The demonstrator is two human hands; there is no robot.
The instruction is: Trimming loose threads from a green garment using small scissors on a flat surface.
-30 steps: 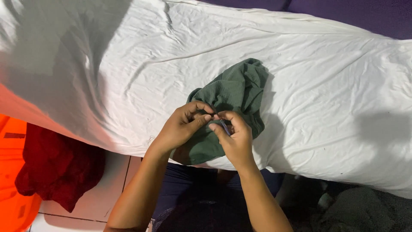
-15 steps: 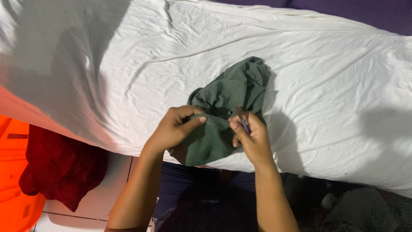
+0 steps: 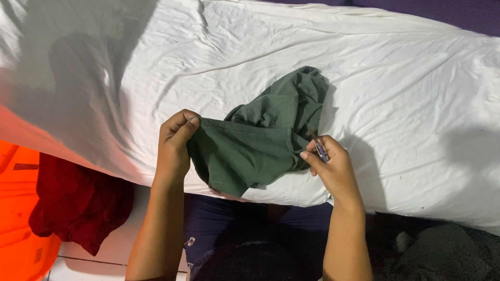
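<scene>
A crumpled dark green garment lies on a bed covered by a white sheet. My left hand pinches the garment's left edge and holds it taut. My right hand grips the opposite edge, and a small thin bluish tool pokes up from between its fingers. The stretch of green cloth between both hands hangs over the bed's near edge. The rest of the garment is bunched up behind, further onto the sheet.
A dark red cloth hangs on the lower left beside an orange object. Dark fabric lies on the floor at the lower right. My legs in dark trousers are under the bed edge. A purple surface runs behind the bed.
My hands were together at the garment's near edge. They have moved apart, left hand going left and right hand going right, stretching the green cloth between them.
</scene>
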